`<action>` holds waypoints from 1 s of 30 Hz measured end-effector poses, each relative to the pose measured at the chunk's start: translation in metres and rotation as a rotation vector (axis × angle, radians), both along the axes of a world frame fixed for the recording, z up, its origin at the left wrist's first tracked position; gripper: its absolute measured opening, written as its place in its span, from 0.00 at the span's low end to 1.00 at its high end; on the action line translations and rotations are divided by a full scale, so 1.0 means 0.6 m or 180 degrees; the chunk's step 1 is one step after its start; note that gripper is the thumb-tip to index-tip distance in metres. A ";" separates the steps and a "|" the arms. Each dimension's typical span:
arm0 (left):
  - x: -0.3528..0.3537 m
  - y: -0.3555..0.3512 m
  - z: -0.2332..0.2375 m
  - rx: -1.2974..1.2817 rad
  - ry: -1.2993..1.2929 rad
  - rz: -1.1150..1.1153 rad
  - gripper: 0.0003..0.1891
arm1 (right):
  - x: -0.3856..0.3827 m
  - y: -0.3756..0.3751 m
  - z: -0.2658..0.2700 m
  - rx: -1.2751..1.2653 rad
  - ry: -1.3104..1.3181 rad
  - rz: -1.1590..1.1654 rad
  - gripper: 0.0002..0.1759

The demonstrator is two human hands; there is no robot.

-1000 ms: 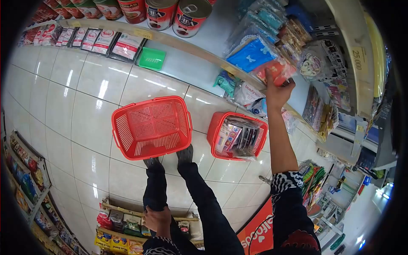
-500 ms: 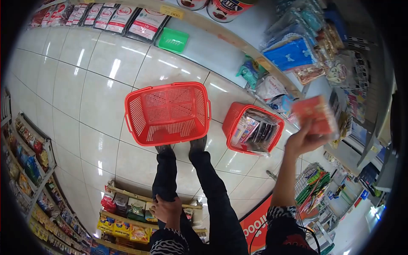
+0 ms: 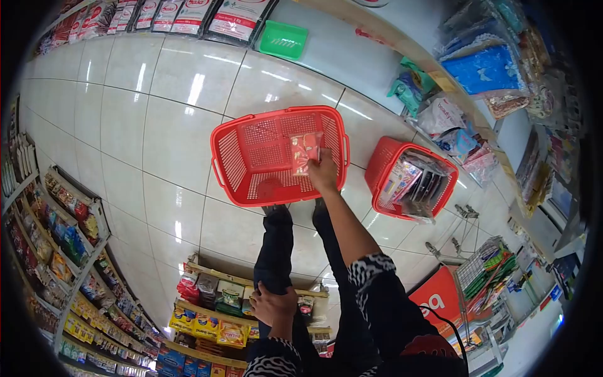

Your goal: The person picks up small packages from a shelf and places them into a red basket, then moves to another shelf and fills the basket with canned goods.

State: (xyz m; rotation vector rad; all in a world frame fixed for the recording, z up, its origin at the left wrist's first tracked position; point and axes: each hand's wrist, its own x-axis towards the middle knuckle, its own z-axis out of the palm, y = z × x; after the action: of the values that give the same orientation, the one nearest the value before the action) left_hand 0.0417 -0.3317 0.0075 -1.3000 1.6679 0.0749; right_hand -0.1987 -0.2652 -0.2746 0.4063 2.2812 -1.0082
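Note:
My right hand (image 3: 323,171) is closed on the edge of a flat red packet (image 3: 305,154) in clear plastic wrap. It holds the packet over the inside of a large red plastic basket (image 3: 231,164), near its right end. The basket stands on the floor by my feet and has slotted walls. My left hand (image 3: 274,305) rests on my dark-trousered knee with its fingers apart, holding nothing.
A smaller red basket (image 3: 382,168) with packaged goods stands to the right. Beyond it are a low shelf with wrapped items and a green tray (image 3: 282,39). Product shelves (image 3: 69,295) line the left, and a wire rack (image 3: 480,267) stands at the right.
My right hand has brought the red packet from the shelf side at the right to over the large basket. My left hand stays on my knee; the whole view has shifted.

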 end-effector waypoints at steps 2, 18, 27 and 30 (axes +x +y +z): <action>0.003 0.000 -0.002 -0.0034 0.0014 -0.0055 0.45 | -0.011 -0.004 -0.064 0.0268 -0.0102 0.0093 0.21; 0.005 -0.024 0.000 0.0097 -0.0154 0.0034 0.46 | 0.011 -0.027 -0.110 0.0682 -0.0485 0.1407 0.44; 0.005 -0.023 -0.015 0.0143 -0.0123 -0.0277 0.48 | 0.031 -0.056 -0.055 0.0010 0.0747 0.0877 0.29; -0.043 -0.021 -0.007 0.0220 -0.0255 -0.0356 0.47 | -0.064 -0.047 0.108 -0.0617 0.1448 0.0452 0.23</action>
State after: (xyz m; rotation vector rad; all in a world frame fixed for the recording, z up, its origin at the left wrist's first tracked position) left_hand 0.0162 -0.3445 0.0033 -1.1419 1.6520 0.0134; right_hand -0.2369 -0.2936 -0.2095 -0.0771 2.5261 -1.3387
